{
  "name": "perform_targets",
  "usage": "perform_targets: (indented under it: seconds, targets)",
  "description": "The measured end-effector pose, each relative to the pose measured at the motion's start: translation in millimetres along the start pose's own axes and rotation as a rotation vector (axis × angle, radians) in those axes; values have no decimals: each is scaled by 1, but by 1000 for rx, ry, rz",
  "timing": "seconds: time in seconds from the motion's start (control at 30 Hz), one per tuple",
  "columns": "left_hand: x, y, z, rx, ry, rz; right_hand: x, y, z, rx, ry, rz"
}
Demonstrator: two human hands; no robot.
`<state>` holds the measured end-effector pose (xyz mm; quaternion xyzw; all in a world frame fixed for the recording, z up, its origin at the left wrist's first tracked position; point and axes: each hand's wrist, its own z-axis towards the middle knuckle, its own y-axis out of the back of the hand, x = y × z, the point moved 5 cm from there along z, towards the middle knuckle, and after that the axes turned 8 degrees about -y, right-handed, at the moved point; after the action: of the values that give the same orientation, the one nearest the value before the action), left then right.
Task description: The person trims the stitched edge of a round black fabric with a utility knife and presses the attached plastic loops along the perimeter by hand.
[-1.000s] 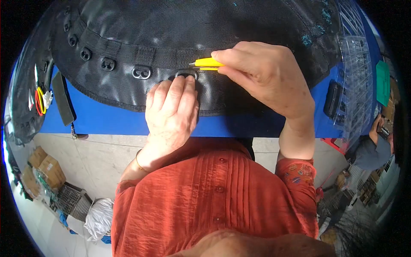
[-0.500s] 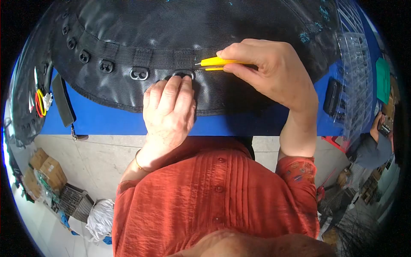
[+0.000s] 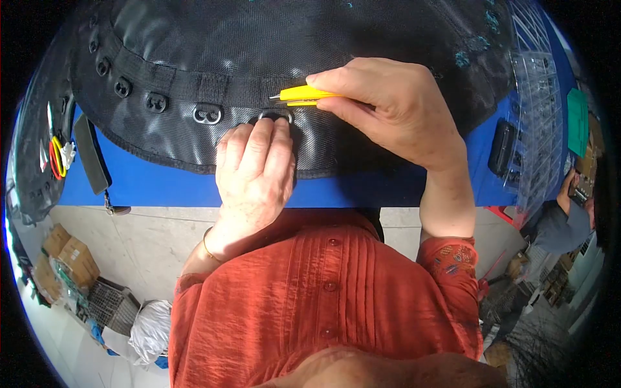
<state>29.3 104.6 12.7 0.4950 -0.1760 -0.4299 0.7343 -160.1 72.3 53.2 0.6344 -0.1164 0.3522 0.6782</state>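
Note:
A large black mesh fabric piece (image 3: 194, 48) lies in front of me, with several black two-holed buckles (image 3: 207, 114) on webbing tabs along its curved near edge. My left hand (image 3: 255, 161) rests on that edge with its fingers together, fingertips at one black buckle (image 3: 275, 116); its thumb is hidden. My right hand (image 3: 388, 103) is closed around yellow thread snips (image 3: 301, 95), pinched between thumb and fingers. Their pointed metal tips face left, over the webbing tab (image 3: 266, 84) just above that buckle. Whether the tips touch the webbing, I cannot tell.
Scissors with red and yellow handles (image 3: 57, 155) and a dark flat case (image 3: 92, 155) lie left on the blue table (image 3: 194, 194). At the right are a black object (image 3: 501, 147), a clear divided tray (image 3: 540, 129) and another person's arm (image 3: 565, 194). Cardboard boxes (image 3: 77, 258) stand on the floor.
My right hand has moved left with the snips, bringing their tips over the tab above the buckle. The fabric's left part has shifted slightly left. My left hand stays nearly in place.

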Motion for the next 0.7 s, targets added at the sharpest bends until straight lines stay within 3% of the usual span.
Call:
perform_targets:
  seconds: [0.17,0.7]
  targets:
    - [0,1,0,23,29,-35,-1,-9,0,-79,40,4]
    - [-1,4,2,9,11,-46,9,-1,-5,-6,-5,-99]
